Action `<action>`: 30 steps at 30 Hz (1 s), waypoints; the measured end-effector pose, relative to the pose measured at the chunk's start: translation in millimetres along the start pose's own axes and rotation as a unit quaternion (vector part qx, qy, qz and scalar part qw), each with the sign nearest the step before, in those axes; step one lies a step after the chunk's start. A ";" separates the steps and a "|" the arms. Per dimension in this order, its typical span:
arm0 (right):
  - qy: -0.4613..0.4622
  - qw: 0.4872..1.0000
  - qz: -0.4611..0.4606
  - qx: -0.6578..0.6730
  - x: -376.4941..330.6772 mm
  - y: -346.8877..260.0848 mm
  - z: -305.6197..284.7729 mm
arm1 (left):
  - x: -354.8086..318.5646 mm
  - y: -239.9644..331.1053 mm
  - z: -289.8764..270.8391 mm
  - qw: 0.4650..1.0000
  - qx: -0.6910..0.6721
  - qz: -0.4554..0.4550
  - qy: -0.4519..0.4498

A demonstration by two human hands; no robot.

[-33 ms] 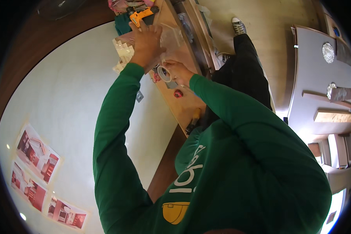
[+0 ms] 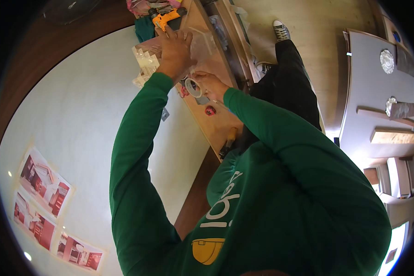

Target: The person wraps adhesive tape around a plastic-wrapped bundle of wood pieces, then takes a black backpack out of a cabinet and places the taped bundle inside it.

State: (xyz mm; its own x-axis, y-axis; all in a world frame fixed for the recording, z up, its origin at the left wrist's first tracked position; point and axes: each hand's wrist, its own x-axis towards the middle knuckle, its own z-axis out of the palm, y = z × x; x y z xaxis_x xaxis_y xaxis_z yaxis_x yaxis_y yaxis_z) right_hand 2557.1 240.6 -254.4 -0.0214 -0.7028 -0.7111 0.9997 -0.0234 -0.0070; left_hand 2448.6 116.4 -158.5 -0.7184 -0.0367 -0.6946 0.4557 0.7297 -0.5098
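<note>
My left hand (image 2: pixel 175 53) lies with its fingers stretched out over clear plastic film on a wooden bench (image 2: pixel 218 119). My right hand (image 2: pixel 210 84) is closed on a pale roll of tape (image 2: pixel 193 87), tilted so that its round hole shows. The two hands are close together. Just beyond my left fingertips is an orange and black cordless drill (image 2: pixel 166 17). Pale stepped mouldings (image 2: pixel 146 64) stick out to the left of my left hand. A small red and black tape measure (image 2: pixel 210 110) rests on the bench nearer to me.
A tool with a yellow-brown handle (image 2: pixel 230 138) lies at the bench's near end. A pale wall (image 2: pixel 87 115) with taped-up pictures (image 2: pixel 43 184) runs along the left. Floor and a shoe (image 2: pixel 281 30) show on the right, beside a large panel (image 2: pixel 368 83) with wood strips (image 2: pixel 393 136).
My left hand has shifted very slightly to the right over the plastic film. My right hand and the roll of tape look almost the same.
</note>
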 end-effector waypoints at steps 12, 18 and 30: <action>-0.122 0.978 0.040 0.166 37.8 11.2 -8.8 | 24.9 16.9 15.0 0.991 0.016 -0.022 -0.131; -0.053 0.989 0.049 0.131 37.1 6.8 -11.1 | 27.4 16.4 17.3 0.990 -0.010 -0.025 -0.139; -0.095 0.964 0.179 0.170 63.4 -1.4 -19.6 | 23.1 22.9 25.6 0.989 -0.030 -0.024 -0.145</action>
State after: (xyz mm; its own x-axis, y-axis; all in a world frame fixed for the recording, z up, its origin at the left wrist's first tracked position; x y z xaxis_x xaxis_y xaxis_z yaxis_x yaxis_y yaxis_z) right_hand 2554.6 210.1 -313.2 0.2910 -0.8261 -0.4825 0.8825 0.0371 0.4688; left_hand 2455.9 114.7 -199.2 -0.5539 -0.2589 -0.7913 0.3865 0.7618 -0.5199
